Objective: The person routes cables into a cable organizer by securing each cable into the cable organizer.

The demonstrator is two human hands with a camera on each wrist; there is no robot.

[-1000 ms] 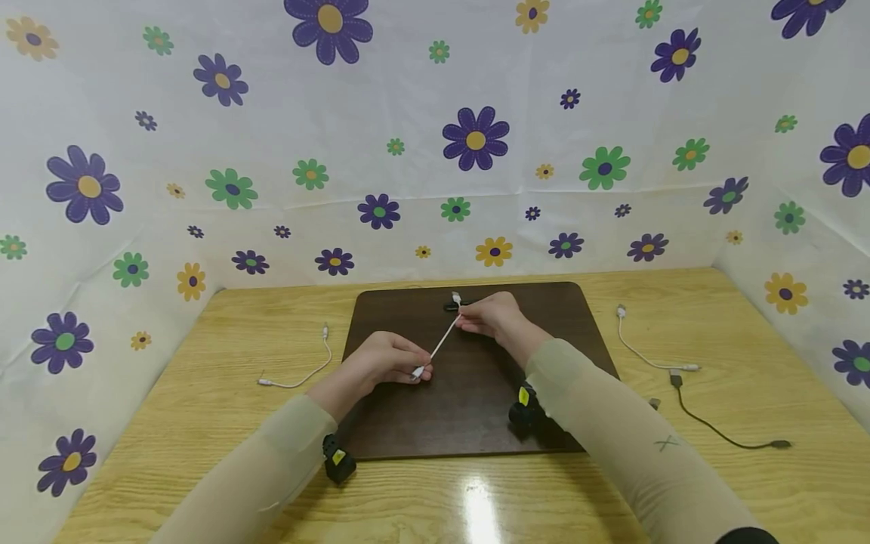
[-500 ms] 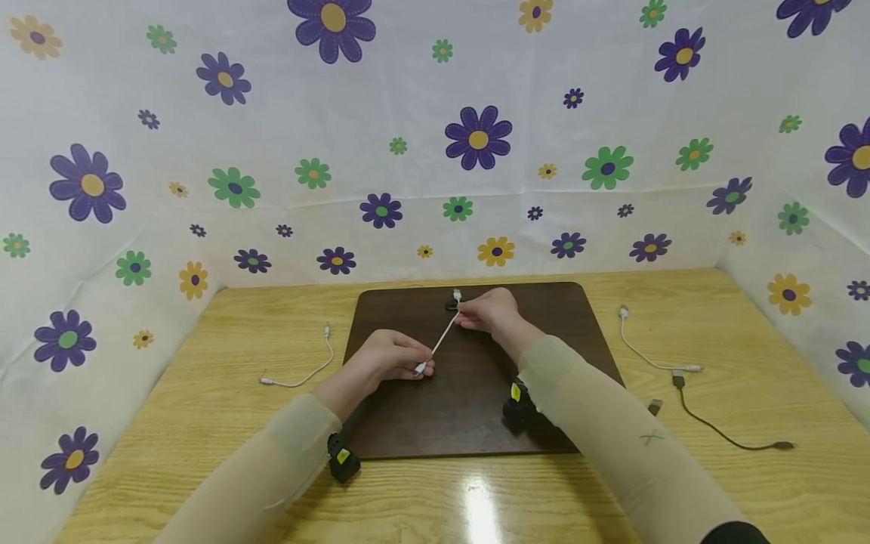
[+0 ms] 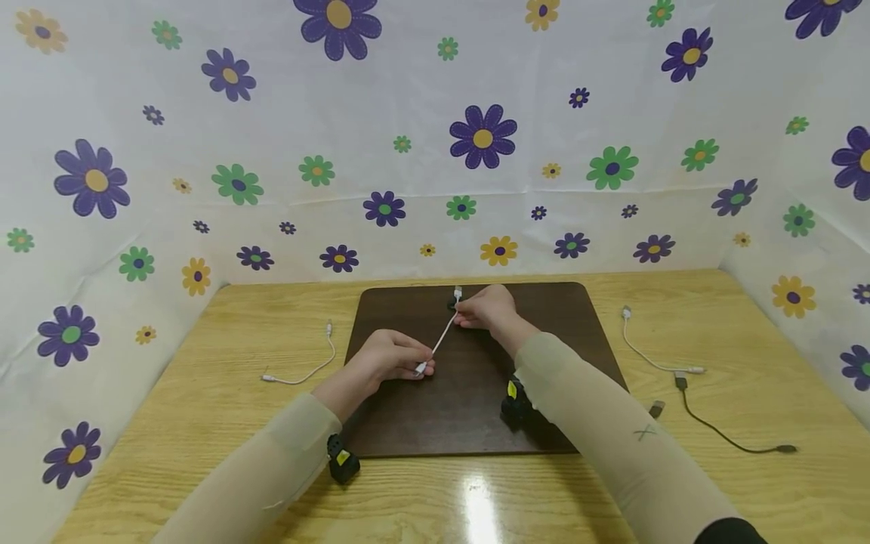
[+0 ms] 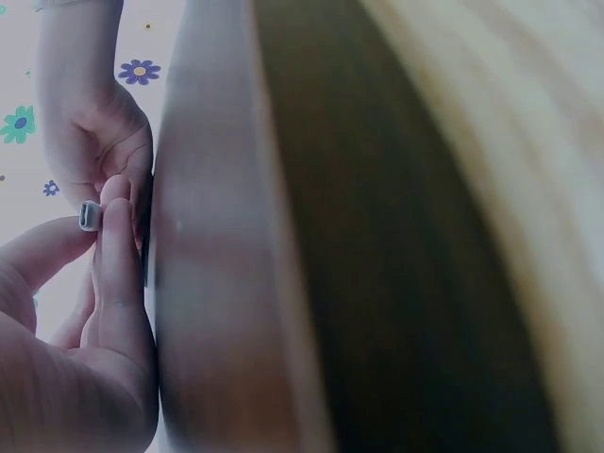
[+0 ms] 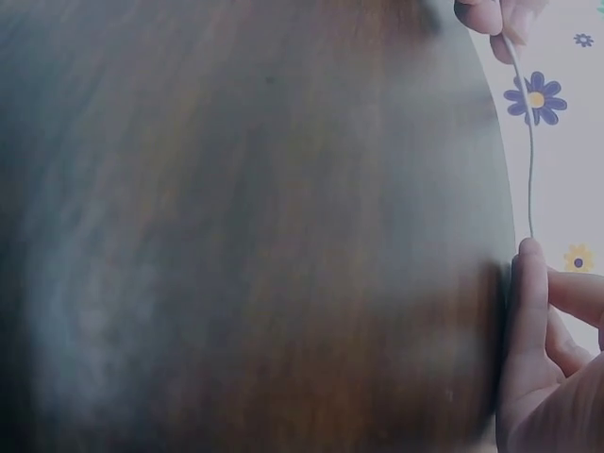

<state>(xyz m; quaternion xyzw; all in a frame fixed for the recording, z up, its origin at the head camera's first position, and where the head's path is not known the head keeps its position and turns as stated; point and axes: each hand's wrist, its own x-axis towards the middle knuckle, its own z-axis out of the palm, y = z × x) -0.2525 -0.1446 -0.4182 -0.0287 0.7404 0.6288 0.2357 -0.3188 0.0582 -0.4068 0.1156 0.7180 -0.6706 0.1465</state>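
Observation:
A short white USB charging cable (image 3: pixel 445 332) stretches nearly straight between the hands, over a dark brown board (image 3: pixel 469 415). My left hand (image 3: pixel 386 358) pinches its near end between thumb and fingers; the small plug (image 4: pixel 90 216) pokes out with its opening visible in the left wrist view. At the far end my right hand (image 3: pixel 491 308) pinches the cable just below the larger USB plug (image 3: pixel 458 292), which sticks up past the fingertips. Behind that plug, a small black object (image 3: pixel 451 303) lies on the board, partly hidden by the right hand.
On the wooden table (image 3: pixel 224 423), another white cable (image 3: pixel 313 370) lies left of the board. To the right are a white cable (image 3: pixel 639 351) and a black cable (image 3: pixel 714 425). A dark plug (image 3: pixel 656 409) shows beside the right sleeve. Flowered cloth (image 3: pixel 408 91) stands behind.
The right hand has shifted slightly back and to the left with the cable's far end. The left hand has barely moved; its plug is turned a little.

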